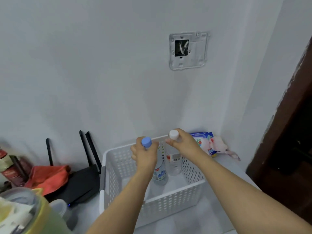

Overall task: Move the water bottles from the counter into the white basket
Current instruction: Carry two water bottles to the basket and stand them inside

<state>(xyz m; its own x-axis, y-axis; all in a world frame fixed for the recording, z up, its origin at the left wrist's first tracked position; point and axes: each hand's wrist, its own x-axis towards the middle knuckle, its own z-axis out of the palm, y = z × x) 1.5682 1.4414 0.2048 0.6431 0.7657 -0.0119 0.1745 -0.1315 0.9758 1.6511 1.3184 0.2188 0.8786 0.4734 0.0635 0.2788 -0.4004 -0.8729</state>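
Observation:
A white perforated basket (168, 203) stands on the pale counter in front of me. My left hand (145, 156) grips the neck of a clear water bottle with a blue cap (146, 142), its body (159, 174) upright inside the basket. My right hand (184, 142) holds the neck of a second clear bottle with a white cap (173, 134), whose labelled body (173, 163) is also upright inside the basket, close beside the first. Both bottles stand near the basket's far wall.
A black router (81, 184) with upright antennas sits left of the basket, an orange cloth (49, 178) beside it. Jars and a green-lidded container (33, 215) crowd the near left. A wipes packet (204, 142) lies behind the basket. A dark door frame (290, 149) borders the right.

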